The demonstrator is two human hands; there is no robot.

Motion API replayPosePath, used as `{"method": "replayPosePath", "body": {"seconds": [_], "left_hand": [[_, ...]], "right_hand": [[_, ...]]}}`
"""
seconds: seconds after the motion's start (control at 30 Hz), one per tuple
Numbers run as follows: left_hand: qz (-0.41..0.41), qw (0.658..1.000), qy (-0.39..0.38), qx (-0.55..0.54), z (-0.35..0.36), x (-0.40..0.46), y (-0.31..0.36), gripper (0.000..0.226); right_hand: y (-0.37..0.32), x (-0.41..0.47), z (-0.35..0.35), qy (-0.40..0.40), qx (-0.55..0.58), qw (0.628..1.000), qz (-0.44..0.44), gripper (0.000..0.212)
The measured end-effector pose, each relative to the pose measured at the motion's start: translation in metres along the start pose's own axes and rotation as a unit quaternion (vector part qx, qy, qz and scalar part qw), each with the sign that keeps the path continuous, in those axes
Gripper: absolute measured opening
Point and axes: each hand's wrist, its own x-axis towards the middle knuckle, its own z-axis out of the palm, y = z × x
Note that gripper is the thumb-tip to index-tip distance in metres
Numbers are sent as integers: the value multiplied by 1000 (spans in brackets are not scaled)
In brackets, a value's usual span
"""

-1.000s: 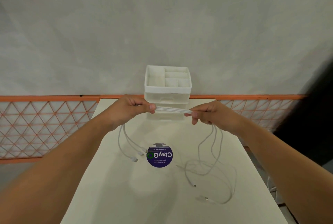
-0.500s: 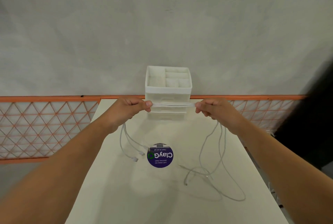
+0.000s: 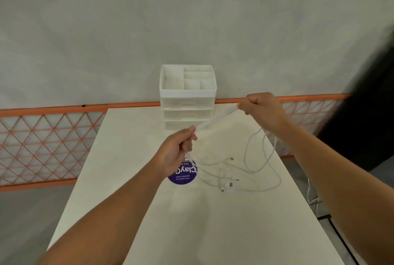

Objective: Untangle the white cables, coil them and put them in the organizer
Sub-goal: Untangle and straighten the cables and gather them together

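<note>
A plain grey wall [image 3: 191, 19] rises behind a pale cream surface [image 3: 191, 222], with an orange lattice railing [image 3: 42, 137] running along the wall's foot on either side. At the far edge of the surface, against the wall, stands the white organizer [image 3: 187, 96]: an open top tray split into several compartments above stacked translucent drawers. The left hand [image 3: 177, 154] is low and near the middle of the surface, its fingers [image 3: 189, 134] curled and pinching a bunch of white cables [image 3: 217, 116]. The right hand [image 3: 262, 107] is raised higher and further right, just beside the organizer's right side, its fingers clenched round the same bunch. Between the two hands the strands run taut and side by side, slanting up from left to right in front of the organizer's lower drawers. Below the right hand the loose lengths hang down and spread in slack loops on the surface, where several connector ends [image 3: 230, 183] lie close together. More strands drop from beneath the left hand. A round purple sticker [image 3: 183, 177] with white lettering sits on the surface, partly covered by the left hand. A dark blurred shape [image 3: 366, 115] fills the right edge.
</note>
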Motion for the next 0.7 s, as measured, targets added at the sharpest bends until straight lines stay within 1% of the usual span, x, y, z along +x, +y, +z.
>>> {"method": "replayPosePath", "body": {"seconds": [0.1, 0.17, 0.2, 0.33, 0.4, 0.5, 0.53, 0.57, 0.6, 0.63, 0.7], "left_hand": [[-53, 998, -9, 17, -11, -5, -39, 43], [-84, 996, 4, 23, -20, -10, -53, 44], [-99, 995, 17, 16, -26, -12, -58, 43], [-100, 994, 47, -6, -49, -21, -68, 31], [-105, 992, 60, 19, -60, -28, -73, 29], [-127, 985, 96, 60, -77, -37, -78, 36], [-132, 982, 104, 89, -82, -40, -76, 32], [-126, 978, 109, 123, -82, -41, -70, 30], [-105, 977, 105, 155, -80, -40, -61, 34], [-76, 977, 87, 180, -76, -38, -50, 39], [-41, 975, 25, 216, -58, -32, -28, 35]], "right_hand": [[9, -14, 19, -44, -83, 995, 12, 36], [12, -23, 31, -82, -112, 990, 15, 38], [14, -26, 37, -98, -122, 988, 15, 36], [12, -38, 63, -153, -143, 978, -5, 34], [9, -41, 76, -184, -165, 969, -23, 35], [5, -43, 95, -218, -181, 958, -53, 36], [4, -42, 101, -229, -176, 956, -56, 37], [3, -42, 106, -242, -172, 953, -59, 37], [2, -41, 111, -256, -169, 950, -61, 38], [1, -41, 117, -270, -165, 947, -64, 37], [-1, -41, 127, -298, -156, 939, -67, 34]]}}
